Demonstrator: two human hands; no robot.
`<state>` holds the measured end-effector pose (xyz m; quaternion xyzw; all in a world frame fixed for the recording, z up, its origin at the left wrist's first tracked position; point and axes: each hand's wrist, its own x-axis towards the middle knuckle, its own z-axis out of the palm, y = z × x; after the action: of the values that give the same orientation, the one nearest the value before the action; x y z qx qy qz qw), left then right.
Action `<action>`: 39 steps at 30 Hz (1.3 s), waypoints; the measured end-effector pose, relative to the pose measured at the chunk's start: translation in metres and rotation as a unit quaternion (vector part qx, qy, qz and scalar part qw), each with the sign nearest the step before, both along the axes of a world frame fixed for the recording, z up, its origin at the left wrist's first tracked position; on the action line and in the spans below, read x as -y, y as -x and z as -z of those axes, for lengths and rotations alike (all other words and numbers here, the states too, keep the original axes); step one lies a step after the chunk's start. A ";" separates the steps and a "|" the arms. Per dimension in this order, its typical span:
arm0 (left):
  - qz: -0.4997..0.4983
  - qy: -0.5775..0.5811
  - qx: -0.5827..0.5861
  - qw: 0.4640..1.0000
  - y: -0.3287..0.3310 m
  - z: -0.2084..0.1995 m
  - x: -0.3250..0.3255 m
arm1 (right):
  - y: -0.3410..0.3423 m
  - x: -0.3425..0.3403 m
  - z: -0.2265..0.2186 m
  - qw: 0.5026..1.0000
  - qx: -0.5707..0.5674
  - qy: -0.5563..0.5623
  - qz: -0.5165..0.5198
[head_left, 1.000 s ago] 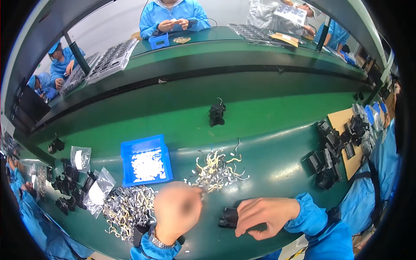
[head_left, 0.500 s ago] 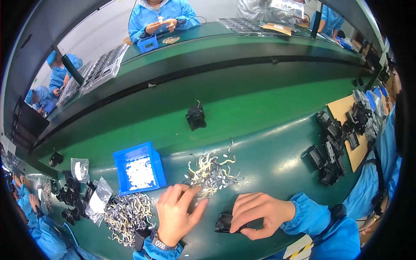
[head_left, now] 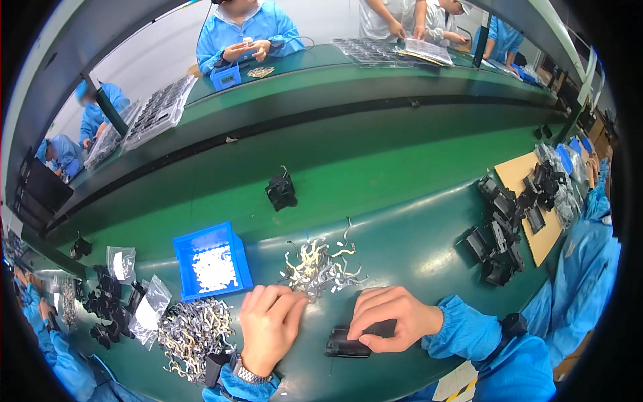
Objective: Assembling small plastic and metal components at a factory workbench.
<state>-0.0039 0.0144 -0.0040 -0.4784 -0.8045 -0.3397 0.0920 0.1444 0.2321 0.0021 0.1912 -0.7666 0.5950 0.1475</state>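
My right hand [head_left: 396, 320] bends over a black plastic housing [head_left: 343, 347] lying on the green table, its thumb and fingers gripping the far end. Beside a loose heap of short cables [head_left: 320, 264], yellow, grey and black, my left hand [head_left: 269, 327] has its thumb drawn against its fingers. Whatever its fingertips hold, if anything, is hidden. Left of that hand spreads a larger pile of short cables [head_left: 197, 335] with white ends. A blue bin [head_left: 246, 262] behind it contains many small white pieces.
More black housings [head_left: 497, 234] lie at right, near a cardboard sheet [head_left: 541, 246]. Others [head_left: 107, 305] sit at left beside clear bags [head_left: 151, 308]. A black part [head_left: 280, 190] rests on the green surface ahead. Co-workers in blue and white sit or stand beyond the far bench [head_left: 321, 87].
My left thumb has closed in against the fingers at the cable heap's near edge. My right hand stays on the housing. The view has shifted slightly; across the bench, a person's papers have been lowered.
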 end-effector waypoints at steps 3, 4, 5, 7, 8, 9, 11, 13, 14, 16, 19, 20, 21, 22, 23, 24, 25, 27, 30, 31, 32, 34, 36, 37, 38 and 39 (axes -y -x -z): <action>-0.006 -0.028 0.023 0.999 0.000 0.000 0.000 | 0.000 0.000 0.002 1.000 -0.014 -0.011 0.013; -0.005 -0.029 0.023 0.999 0.000 -0.001 -0.001 | -0.001 0.001 0.005 0.999 0.011 -0.022 0.045; -0.006 -0.037 0.035 0.999 -0.001 -0.004 -0.001 | -0.002 0.001 0.006 0.996 0.036 -0.033 0.077; -0.010 -0.045 0.048 0.998 -0.001 -0.007 0.000 | 0.000 0.004 0.003 0.989 0.075 -0.044 0.122; 0.006 -0.032 0.054 0.998 -0.002 -0.008 -0.001 | 0.001 0.006 0.001 0.978 0.113 -0.053 0.169; 0.022 -0.020 0.060 0.998 -0.003 -0.008 -0.001 | 0.003 0.007 -0.001 0.978 0.114 -0.054 0.167; 0.041 -0.017 0.061 0.997 -0.005 -0.009 -0.005 | 0.007 0.008 -0.004 0.971 0.128 -0.076 0.186; 0.061 -0.015 0.060 0.996 -0.007 -0.009 -0.009 | 0.012 0.009 0.001 0.975 0.098 -0.090 0.176; 0.073 -0.011 0.058 0.996 -0.008 -0.009 -0.012 | 0.013 0.008 0.003 0.980 0.086 -0.101 0.151; 0.093 0.003 0.057 0.994 -0.010 -0.007 -0.017 | 0.012 0.007 0.002 0.980 0.082 -0.131 0.128; 0.108 -0.014 0.066 0.992 -0.011 -0.009 -0.022 | 0.011 0.006 0.003 0.975 0.105 -0.129 0.148; 0.089 -0.068 0.078 0.991 -0.013 -0.005 -0.024 | 0.011 0.009 0.004 0.972 0.102 -0.119 0.176; 0.047 -0.084 0.095 0.991 -0.015 -0.008 -0.019 | 0.016 0.012 0.007 0.970 0.071 -0.117 0.203; 0.028 -0.116 0.095 0.988 -0.015 -0.007 -0.019 | 0.017 0.015 0.009 0.964 0.108 -0.088 0.226; 0.004 -0.145 0.095 0.985 -0.017 -0.007 -0.016 | 0.018 0.017 0.011 0.958 0.142 -0.056 0.244; 0.005 -0.145 0.103 0.984 -0.022 -0.013 -0.013 | 0.018 0.018 0.009 0.950 0.162 -0.054 0.260; 0.009 -0.143 0.112 0.983 -0.024 -0.016 -0.012 | 0.018 0.018 0.010 0.941 0.183 -0.049 0.281; 0.043 -0.110 0.079 0.990 -0.022 -0.010 -0.011 | 0.018 0.018 0.017 0.924 0.178 -0.049 0.335; 0.058 -0.110 0.070 0.990 -0.024 -0.014 -0.015 | 0.019 0.013 0.026 0.919 0.132 -0.036 0.369; 0.058 -0.113 0.066 0.990 -0.024 -0.014 -0.015 | 0.021 0.006 0.025 0.917 0.040 -0.122 0.379; 0.057 -0.111 0.067 0.990 -0.024 -0.014 -0.014 | 0.022 0.002 0.024 0.899 -0.052 -0.206 0.383; 0.055 -0.108 0.064 0.991 -0.023 -0.015 -0.014 | 0.022 0.003 0.018 0.905 -0.007 -0.160 0.394; 0.060 -0.108 0.065 0.990 -0.024 -0.016 -0.014 | 0.021 0.002 0.013 0.906 0.040 -0.113 0.406; 0.064 -0.104 0.068 0.990 -0.024 -0.017 -0.015 | 0.020 0.000 0.011 0.907 0.082 -0.107 0.398; 0.071 -0.102 0.075 0.989 -0.024 -0.019 -0.016 | 0.020 -0.001 0.009 0.907 0.124 -0.100 0.390; 0.070 -0.103 0.073 0.990 -0.024 -0.018 -0.015 | 0.021 -0.002 0.009 0.907 0.123 -0.100 0.389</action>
<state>0.0198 0.0295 0.0140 -0.4952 -0.7345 -0.4603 0.0577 0.1238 0.2336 -0.0068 -0.1835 -0.8476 0.4292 0.2523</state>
